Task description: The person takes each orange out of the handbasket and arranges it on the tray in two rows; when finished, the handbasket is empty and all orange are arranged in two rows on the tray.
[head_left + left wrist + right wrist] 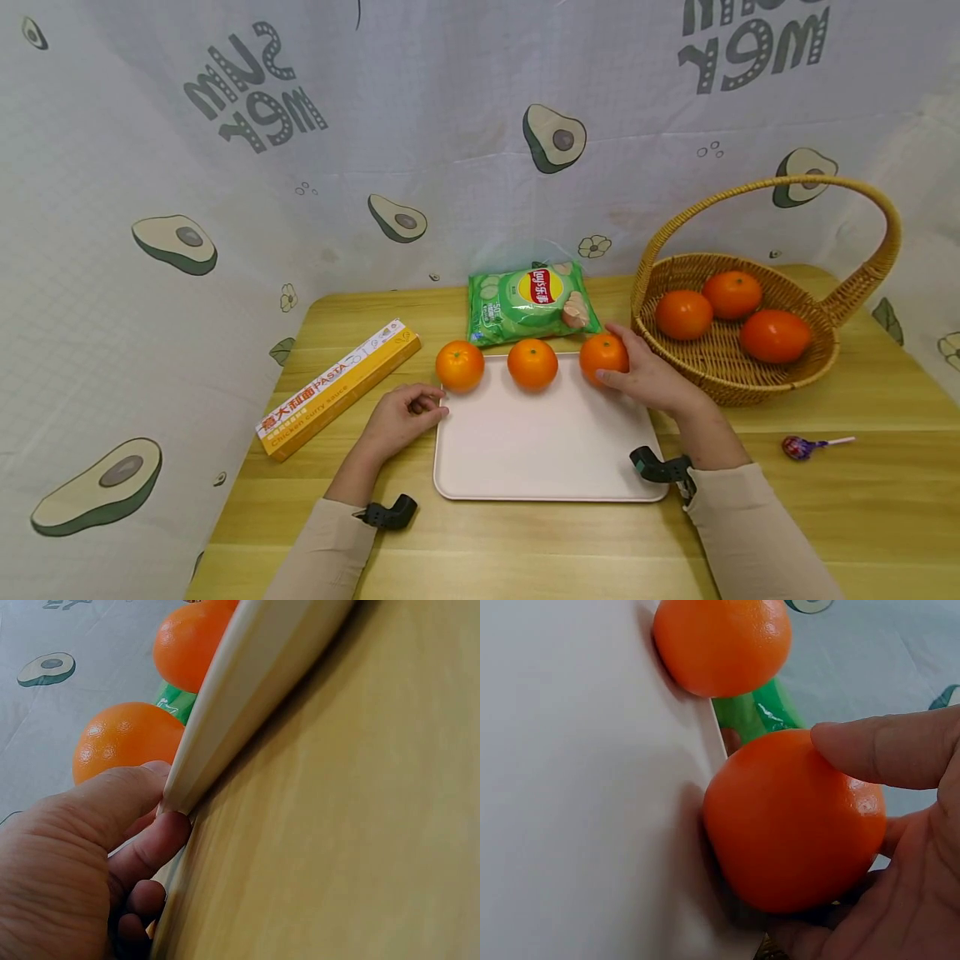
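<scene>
Three oranges stand in a row along the far edge of a white tray [551, 442]: a left orange [460, 366], a middle orange [532, 363] and a right orange [603, 358]. My right hand [652, 375] holds the right orange at the tray's far right corner, thumb and fingers around its side, as the right wrist view also shows. At the tray's left edge, my left hand [401, 421] pinches the rim between thumb and index finger, close beside the left orange. Its other fingers are curled in the left wrist view.
A wicker basket [720, 379] with a tall handle holds three redder round fruits at the right. Behind the tray lies a green chip bag [525, 304]. A yellow pasta box [341, 392] lies at the left, and a lollipop [802, 447] lies near the basket.
</scene>
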Demonstrator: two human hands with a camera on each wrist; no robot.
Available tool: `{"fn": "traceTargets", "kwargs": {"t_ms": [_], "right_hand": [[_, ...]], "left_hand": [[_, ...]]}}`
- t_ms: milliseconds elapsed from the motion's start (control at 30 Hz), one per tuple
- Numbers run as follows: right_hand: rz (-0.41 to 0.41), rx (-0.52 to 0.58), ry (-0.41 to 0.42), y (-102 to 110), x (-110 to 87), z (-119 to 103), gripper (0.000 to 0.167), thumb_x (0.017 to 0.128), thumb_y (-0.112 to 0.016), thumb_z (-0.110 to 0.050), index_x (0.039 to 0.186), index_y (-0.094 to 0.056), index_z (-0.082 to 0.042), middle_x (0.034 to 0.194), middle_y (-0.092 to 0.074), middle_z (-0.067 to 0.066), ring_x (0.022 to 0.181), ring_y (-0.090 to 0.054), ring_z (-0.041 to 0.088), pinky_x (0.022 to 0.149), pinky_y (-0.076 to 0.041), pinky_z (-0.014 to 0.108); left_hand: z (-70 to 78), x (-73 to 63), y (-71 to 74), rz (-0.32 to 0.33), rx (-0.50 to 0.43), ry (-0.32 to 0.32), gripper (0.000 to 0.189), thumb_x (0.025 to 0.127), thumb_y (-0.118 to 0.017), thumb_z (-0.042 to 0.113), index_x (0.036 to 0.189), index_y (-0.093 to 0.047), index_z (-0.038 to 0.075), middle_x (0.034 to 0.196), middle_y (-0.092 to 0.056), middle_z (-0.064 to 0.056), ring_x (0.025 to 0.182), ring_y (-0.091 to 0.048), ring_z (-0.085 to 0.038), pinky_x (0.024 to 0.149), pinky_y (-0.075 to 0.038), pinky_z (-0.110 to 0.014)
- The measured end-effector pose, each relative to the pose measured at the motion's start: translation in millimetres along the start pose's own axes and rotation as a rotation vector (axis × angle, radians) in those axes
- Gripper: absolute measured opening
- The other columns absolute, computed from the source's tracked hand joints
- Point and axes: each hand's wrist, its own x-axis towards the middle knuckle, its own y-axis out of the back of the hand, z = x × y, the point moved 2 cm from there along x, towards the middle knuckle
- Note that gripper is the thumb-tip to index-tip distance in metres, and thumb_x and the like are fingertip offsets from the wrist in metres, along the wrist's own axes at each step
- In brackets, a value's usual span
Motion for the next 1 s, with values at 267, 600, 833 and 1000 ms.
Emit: {"fn": "traceTargets", "kwargs": {"t_ms": [267,600,833,1000], "right_hand": [[-0.003,-0.045,-0.007,1.7,-1.6,-1.2,0.094,0.096,-0.068,-0.026,0.163,-0.006,-0.005,0.159,-0.019,0.033,0.130,-0.041,0.048,0.111,-0.034,0.068],[-0.007,-0.064,-0.016,3.7,-7.1,-10.6,0.098,0.093,-0.072,-0.031,0.163,-0.008,-0.006,0.156,-0.026,0.032,0.128,-0.047,0.045,0.109,-0.040,0.065],[-0.011,-0.060,0.009,11.6,-15.4,-21.2,0.099,0.093,-0.072,-0.033,0.164,-0.006,-0.008,0.166,-0.012,0.030,0.140,-0.034,0.050,0.113,-0.029,0.072],[0.000,-0.066,0.041,16.3,-22.7,-29.3,0.100,0.093,-0.073,-0.032,0.164,-0.006,-0.007,0.168,-0.011,0.028,0.150,-0.020,0.054,0.115,-0.022,0.074]], "left_hand": [[0.3,0.1,0.1,0.003,0.007,-0.006,0.020,0.087,-0.082,0.023,0.105,-0.077,0.019,0.086,-0.071,0.005,0.082,-0.060,-0.014,0.074,-0.050,-0.023],[0.5,1.2,-0.2,0.001,0.009,-0.003,0.019,0.087,-0.082,0.023,0.105,-0.077,0.019,0.085,-0.070,0.006,0.082,-0.060,-0.014,0.074,-0.049,-0.023],[-0.6,1.4,-0.3,0.004,0.009,-0.008,0.019,0.087,-0.082,0.023,0.105,-0.077,0.019,0.085,-0.071,0.006,0.081,-0.060,-0.014,0.074,-0.050,-0.023],[-1.0,1.1,-0.1,0.003,0.011,-0.007,0.019,0.087,-0.082,0.023,0.105,-0.077,0.019,0.085,-0.070,0.006,0.081,-0.060,-0.014,0.074,-0.049,-0.023]]}}
